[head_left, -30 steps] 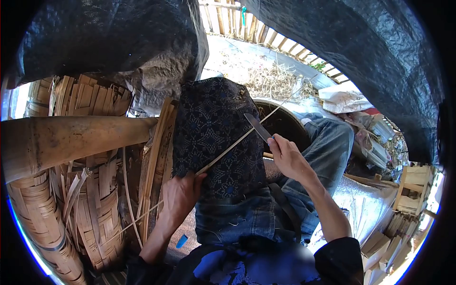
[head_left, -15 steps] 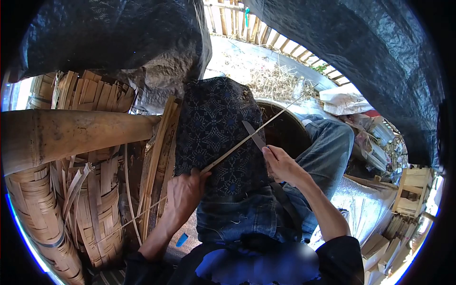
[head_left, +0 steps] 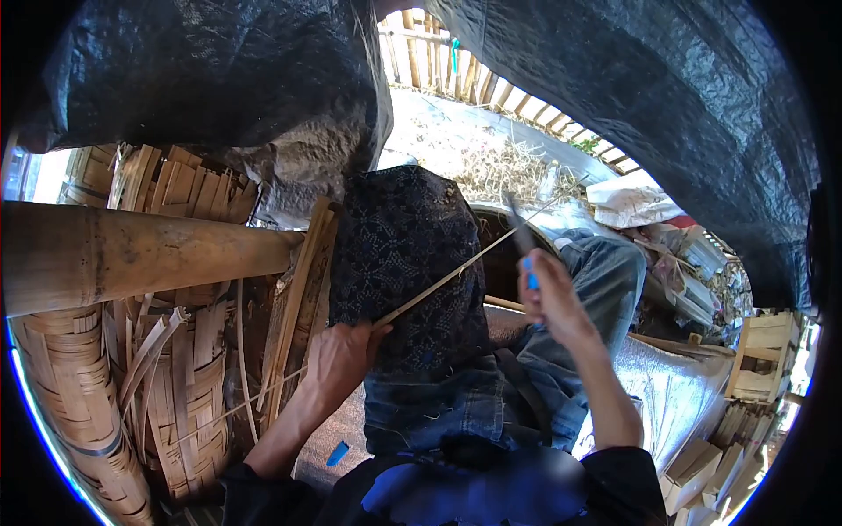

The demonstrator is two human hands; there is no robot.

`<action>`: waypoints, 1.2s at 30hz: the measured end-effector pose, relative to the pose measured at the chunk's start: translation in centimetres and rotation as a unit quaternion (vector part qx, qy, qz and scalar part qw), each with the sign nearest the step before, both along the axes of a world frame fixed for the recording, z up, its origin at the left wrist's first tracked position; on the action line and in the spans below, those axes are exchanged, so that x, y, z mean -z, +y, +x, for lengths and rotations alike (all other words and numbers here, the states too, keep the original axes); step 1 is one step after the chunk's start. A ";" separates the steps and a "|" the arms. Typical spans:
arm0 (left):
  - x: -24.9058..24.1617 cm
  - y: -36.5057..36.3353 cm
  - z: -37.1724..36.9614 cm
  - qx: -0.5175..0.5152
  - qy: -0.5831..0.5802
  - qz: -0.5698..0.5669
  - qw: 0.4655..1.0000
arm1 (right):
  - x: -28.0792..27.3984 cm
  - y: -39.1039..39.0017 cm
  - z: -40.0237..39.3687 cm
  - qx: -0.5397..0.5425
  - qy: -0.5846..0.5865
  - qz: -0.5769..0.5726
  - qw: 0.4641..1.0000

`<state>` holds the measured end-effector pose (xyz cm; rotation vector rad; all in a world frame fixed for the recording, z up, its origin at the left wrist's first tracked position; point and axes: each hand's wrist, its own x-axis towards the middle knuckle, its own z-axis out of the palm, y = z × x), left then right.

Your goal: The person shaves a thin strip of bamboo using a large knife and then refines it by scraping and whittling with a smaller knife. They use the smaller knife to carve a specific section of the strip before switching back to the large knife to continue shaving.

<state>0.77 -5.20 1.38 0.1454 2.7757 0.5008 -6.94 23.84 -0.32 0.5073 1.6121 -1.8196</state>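
My left hand (head_left: 340,355) is closed on a long thin bamboo strip (head_left: 434,287), which slants from the lower left to the upper right across the dark patterned cloth (head_left: 395,232) on my leg. Right of the cloth, my right hand (head_left: 553,298) grips the blue handle of a knife (head_left: 522,232). The blade points up and looks slightly blurred, near the far part of the strip. Whether blade and strip touch, I cannot tell.
A thick bamboo pole (head_left: 175,259) juts in from the left, above woven bamboo baskets (head_left: 74,377). Split bamboo pieces (head_left: 303,298) lean beside the cloth. Dark plastic sheeting (head_left: 219,79) hangs overhead. A blue object (head_left: 338,452) lies on the ground.
My right hand and the knife have moved right and up along the strip, and the blade has turned more upright. My left hand still holds the strip, slightly lower in view.
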 end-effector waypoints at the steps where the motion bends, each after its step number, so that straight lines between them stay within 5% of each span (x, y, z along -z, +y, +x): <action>1: 0.2 -0.1 0.0 0.001 0.002 -0.002 1.000 | -0.1 0.9 -0.2 0.022 0.044 0.041 0.998; 5: 1.1 0.5 -0.5 0.020 0.044 -0.006 0.999 | 1.6 0.6 1.5 -0.128 0.178 0.210 0.953; 7: 1.1 0.9 -0.6 0.015 0.034 -0.003 0.999 | 3.2 -0.3 2.6 -0.120 0.264 0.227 0.930; 10: 1.0 1.5 -0.3 0.018 0.011 -0.039 0.999 | 3.6 -1.6 3.2 -0.133 0.241 0.317 0.907; 15: 1.2 1.8 -0.3 0.008 0.003 -0.079 0.997 | 4.1 -2.0 3.2 -0.159 0.173 0.250 0.939; 17: 1.2 1.7 -0.4 0.010 0.006 -0.074 0.997 | 4.2 -1.2 2.9 -0.138 -0.006 0.131 0.982; 20: 1.5 1.7 -0.2 0.006 -0.006 -0.069 0.998 | 6.2 -0.4 2.6 -0.105 0.111 0.197 0.968; 24: 1.5 1.6 -0.2 0.007 -0.008 -0.063 0.998 | 6.5 -1.1 3.6 -0.155 0.113 0.210 0.959; 26: 1.7 1.4 -0.3 0.010 -0.006 -0.055 0.998 | 4.1 -0.3 1.9 -0.104 0.019 0.136 0.985; 30: 1.7 1.7 -0.2 0.023 -0.001 -0.070 0.997 | 3.7 -1.5 2.7 -0.172 -0.028 0.188 0.967; 33: 1.8 1.8 -0.1 0.009 -0.025 -0.049 0.998 | 3.4 0.0 1.4 -0.140 -0.078 0.006 0.987; 36: 1.9 1.9 -0.4 0.012 -0.032 -0.066 0.997 | 4.7 -2.3 4.0 -0.133 -0.028 0.053 0.989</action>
